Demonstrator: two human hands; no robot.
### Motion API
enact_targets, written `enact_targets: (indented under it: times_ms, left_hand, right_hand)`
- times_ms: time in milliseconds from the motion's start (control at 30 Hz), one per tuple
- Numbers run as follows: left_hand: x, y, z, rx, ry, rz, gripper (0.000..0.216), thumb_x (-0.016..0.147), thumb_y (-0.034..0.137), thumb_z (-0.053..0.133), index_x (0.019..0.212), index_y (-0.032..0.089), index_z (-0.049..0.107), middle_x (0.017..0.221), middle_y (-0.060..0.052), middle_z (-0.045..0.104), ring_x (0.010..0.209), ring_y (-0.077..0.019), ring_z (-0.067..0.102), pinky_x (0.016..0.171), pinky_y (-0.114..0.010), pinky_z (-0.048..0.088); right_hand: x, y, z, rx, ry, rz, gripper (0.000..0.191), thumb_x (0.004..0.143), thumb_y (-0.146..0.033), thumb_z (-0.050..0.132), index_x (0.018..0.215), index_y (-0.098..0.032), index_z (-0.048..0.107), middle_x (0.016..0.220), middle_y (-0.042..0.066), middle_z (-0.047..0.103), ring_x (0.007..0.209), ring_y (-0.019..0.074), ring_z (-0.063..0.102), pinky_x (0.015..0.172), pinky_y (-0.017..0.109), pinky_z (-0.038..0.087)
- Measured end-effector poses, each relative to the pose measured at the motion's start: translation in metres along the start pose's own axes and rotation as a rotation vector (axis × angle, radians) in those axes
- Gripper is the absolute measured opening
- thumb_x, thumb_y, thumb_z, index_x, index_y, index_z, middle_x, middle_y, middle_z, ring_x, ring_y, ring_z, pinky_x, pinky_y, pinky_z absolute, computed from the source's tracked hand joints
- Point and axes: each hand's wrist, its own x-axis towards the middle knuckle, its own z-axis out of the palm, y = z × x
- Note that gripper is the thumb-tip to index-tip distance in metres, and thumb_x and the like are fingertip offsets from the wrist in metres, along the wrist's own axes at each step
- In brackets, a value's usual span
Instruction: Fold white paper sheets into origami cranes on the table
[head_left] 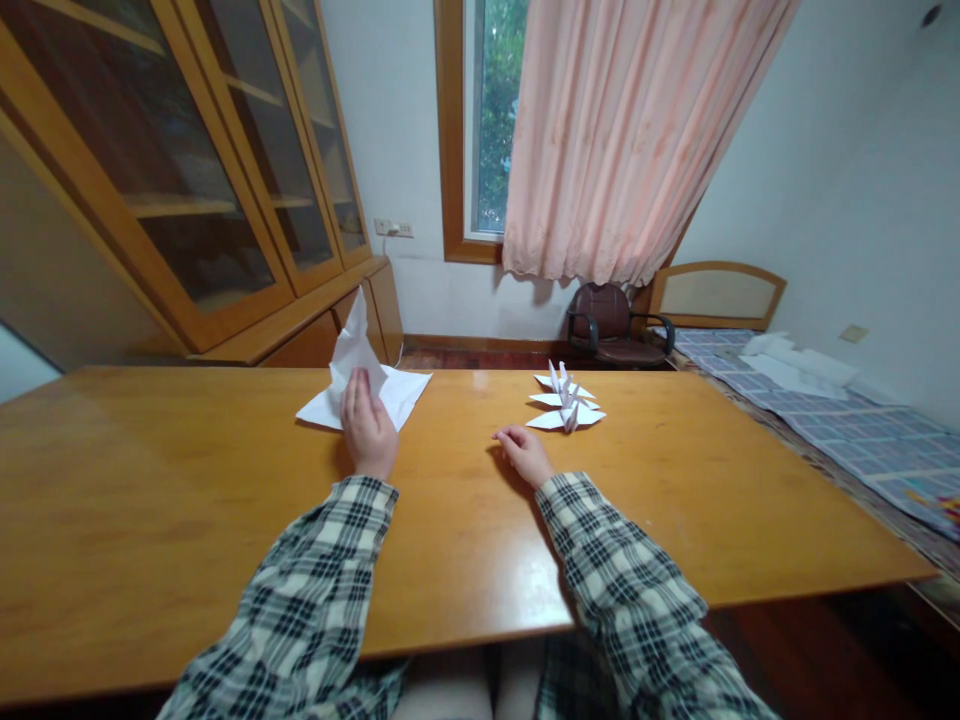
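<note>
My left hand [367, 425] is closed on a sheet of white paper [360, 375] at the far side of the wooden table [187, 520]. It lifts one corner of the sheet up to a point while the rest lies flat. My right hand [525, 455] rests on the table with its fingers curled and nothing visible in them. Just beyond it lie folded white paper cranes [564, 405], a short gap away from the fingers. Both arms wear checked sleeves.
A wooden cabinet with glass doors [195, 170] stands along the left wall. Behind the table are a dark office chair [611, 325], a window with a pink curtain [622, 130], and a bed with a patterned cover [847, 420] on the right.
</note>
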Motion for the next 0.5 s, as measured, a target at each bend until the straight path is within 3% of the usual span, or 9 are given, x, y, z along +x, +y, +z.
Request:
enact_targets:
  times_ms: [133, 200, 300, 367, 500]
  left_hand:
    - [-0.02, 0.027, 0.007, -0.059, -0.184, 0.098, 0.054, 0.088, 0.015, 0.031, 0.142, 0.017, 0.023, 0.147, -0.009, 0.027, 0.135, -0.0202, 0.024, 0.112, -0.04, 0.021]
    - [-0.032, 0.036, 0.016, -0.164, -0.271, 0.157, 0.057, 0.086, 0.01, 0.031, 0.141, 0.018, 0.025, 0.145, -0.009, 0.032, 0.134, -0.0198, 0.026, 0.112, -0.041, 0.024]
    - [-0.05, 0.045, 0.032, -0.271, -0.38, 0.217, 0.064, 0.079, 0.002, 0.029, 0.141, 0.017, 0.025, 0.144, -0.01, 0.032, 0.134, -0.0192, 0.026, 0.111, -0.042, 0.024]
    - [-0.062, 0.051, 0.041, -0.301, -0.454, 0.242, 0.065, 0.078, 0.002, 0.031, 0.141, 0.015, 0.024, 0.145, -0.012, 0.03, 0.135, -0.0207, 0.023, 0.111, -0.045, 0.023]
    - [-0.081, 0.066, 0.05, -0.381, -0.616, 0.289, 0.063, 0.079, 0.007, 0.036, 0.141, 0.015, 0.024, 0.144, -0.013, 0.031, 0.135, -0.0218, 0.024, 0.111, -0.046, 0.024]
  right_hand:
    - [-0.005, -0.008, 0.0, 0.046, -0.022, -0.03, 0.035, 0.075, -0.048, 0.057, 0.088, -0.016, 0.064, 0.062, 0.0, 0.057, 0.054, 0.0117, 0.053, 0.054, 0.025, 0.044]
    - [-0.009, -0.013, 0.002, 0.02, -0.028, -0.124, 0.035, 0.074, -0.044, 0.061, 0.101, -0.021, 0.064, 0.09, 0.006, 0.063, 0.082, 0.0163, 0.059, 0.073, 0.03, 0.047]
    - [-0.015, -0.018, 0.01, 0.082, -0.095, -0.204, 0.057, 0.072, -0.04, 0.067, 0.125, -0.028, 0.05, 0.122, 0.008, 0.054, 0.113, 0.0205, 0.049, 0.092, 0.036, 0.042]
    - [-0.017, -0.019, 0.018, 0.171, -0.127, -0.203, 0.068, 0.071, -0.041, 0.067, 0.132, -0.028, 0.04, 0.132, 0.008, 0.047, 0.12, 0.0213, 0.044, 0.097, 0.039, 0.039]
    - [-0.017, -0.019, 0.03, 0.271, -0.061, -0.164, 0.057, 0.076, -0.045, 0.061, 0.127, -0.025, 0.047, 0.13, 0.007, 0.05, 0.125, 0.0198, 0.04, 0.108, 0.039, 0.027]
